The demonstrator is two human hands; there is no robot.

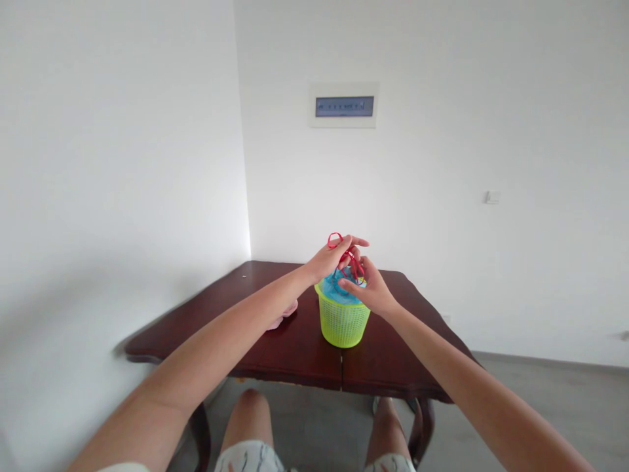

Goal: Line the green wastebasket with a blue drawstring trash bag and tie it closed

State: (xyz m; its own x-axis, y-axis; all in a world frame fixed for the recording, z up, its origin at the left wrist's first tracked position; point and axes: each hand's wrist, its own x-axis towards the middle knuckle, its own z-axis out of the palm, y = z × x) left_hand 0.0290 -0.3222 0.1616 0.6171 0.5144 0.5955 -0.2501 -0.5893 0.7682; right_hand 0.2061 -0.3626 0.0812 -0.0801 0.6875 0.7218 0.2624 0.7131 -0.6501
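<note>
A yellow-green plastic basket stands on the dark wooden table, with a blue bag or liner showing inside its top. Just above the rim, my left hand has its fingers curled round a tangle of red ribbon, the index finger pointing out to the right. Loops of the ribbon hang down between both hands. My right hand is at the basket's right rim, thumb spread over the blue plastic and fingers up against the ribbon. Whether those right fingers grip the ribbon is partly hidden.
A pink cloth lies on the table left of the basket, partly behind my left forearm. A seam splits the tabletop near the front edge. White walls stand behind and at left, with a breaker panel and a switch.
</note>
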